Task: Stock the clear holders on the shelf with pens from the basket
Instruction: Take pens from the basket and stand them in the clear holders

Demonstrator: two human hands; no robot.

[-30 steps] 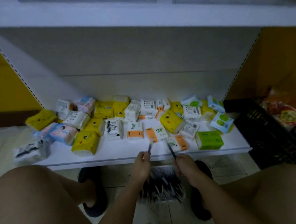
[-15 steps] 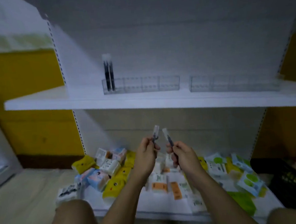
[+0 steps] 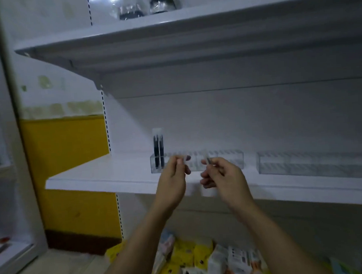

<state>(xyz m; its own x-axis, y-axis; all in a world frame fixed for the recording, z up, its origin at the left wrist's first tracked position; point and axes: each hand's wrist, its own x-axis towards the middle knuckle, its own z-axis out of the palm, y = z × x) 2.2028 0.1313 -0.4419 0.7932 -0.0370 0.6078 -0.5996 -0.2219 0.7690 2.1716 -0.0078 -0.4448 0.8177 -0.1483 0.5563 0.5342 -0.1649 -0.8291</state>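
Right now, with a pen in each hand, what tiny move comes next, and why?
Probably slip the left hand's pen into the slot beside the two upright black pens in the long clear plastic holder. Both hands hover at it, the right hand pinching a pen, and its other slots look empty.

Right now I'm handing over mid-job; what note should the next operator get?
Left hand pinches a pen, right hand pinches a second pen, both in front of the left clear holder on the shelf.
Done: two black pens stand in its leftmost compartment.
Left: slot both held pens, then fill the rest and the right clear holder, which looks empty. Basket out of view.
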